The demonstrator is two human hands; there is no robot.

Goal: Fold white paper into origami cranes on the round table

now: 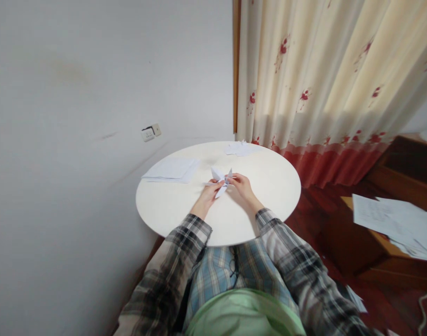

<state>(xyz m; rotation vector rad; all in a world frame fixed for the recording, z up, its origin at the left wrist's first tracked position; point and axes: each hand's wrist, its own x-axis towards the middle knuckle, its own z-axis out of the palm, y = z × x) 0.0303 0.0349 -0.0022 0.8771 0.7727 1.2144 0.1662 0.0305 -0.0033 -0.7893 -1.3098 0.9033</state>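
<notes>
Between my two hands is a folded white paper figure (218,174) with several pointed flaps sticking out, held just over the round white table (269,186). My left hand (210,190) is closed on its left side, the thumb lying on top near the centre. From the right, the fingers of my right hand (240,183) pinch the paper close to an upright point. The fingertips partly cover the middle folds, so their exact shape is hidden.
White paper sheets (171,169) lie at the table's left. Smaller paper pieces (238,148) sit at its far edge. A wall with a socket (148,134) borders the left; a floral curtain (304,84) hangs behind. Printed papers (391,217) rest on wooden furniture at right.
</notes>
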